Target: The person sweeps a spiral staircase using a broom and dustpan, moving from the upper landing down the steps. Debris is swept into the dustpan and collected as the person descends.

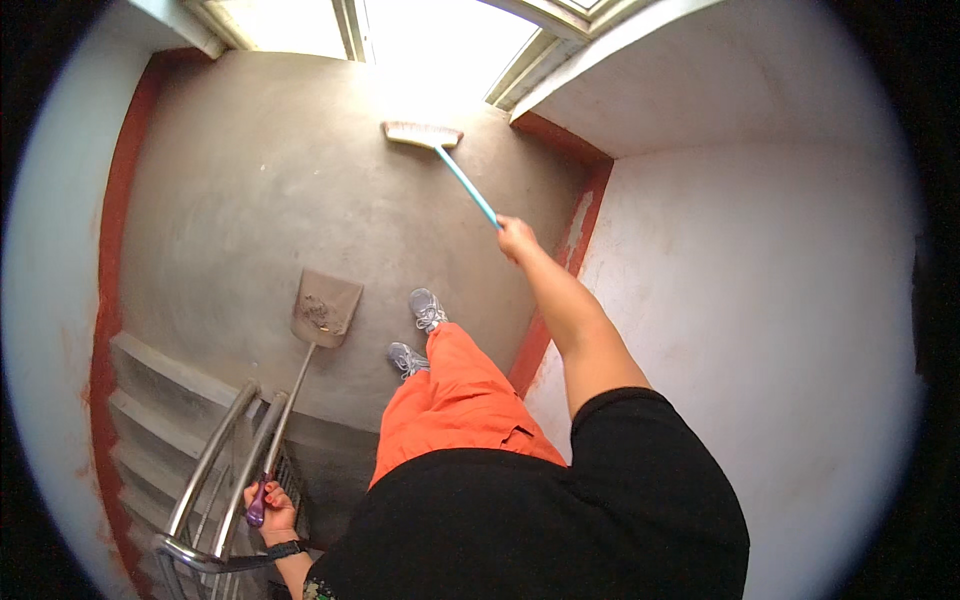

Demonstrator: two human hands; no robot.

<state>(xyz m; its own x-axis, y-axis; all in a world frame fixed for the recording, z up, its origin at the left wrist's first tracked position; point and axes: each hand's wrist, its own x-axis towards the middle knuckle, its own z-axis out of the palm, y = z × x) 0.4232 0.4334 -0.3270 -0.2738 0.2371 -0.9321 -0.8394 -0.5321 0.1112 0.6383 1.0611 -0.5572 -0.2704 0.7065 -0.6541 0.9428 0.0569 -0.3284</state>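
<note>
Floor (210,220): one broom (446,158), one dustpan (344,297)

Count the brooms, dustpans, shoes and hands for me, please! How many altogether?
Brooms: 1
Dustpans: 1
Grey shoes: 2
Left hand plus right hand: 2
Total: 6

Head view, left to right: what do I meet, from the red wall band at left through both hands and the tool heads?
Red band → left hand → dustpan scoop → broom head → right hand.
</note>
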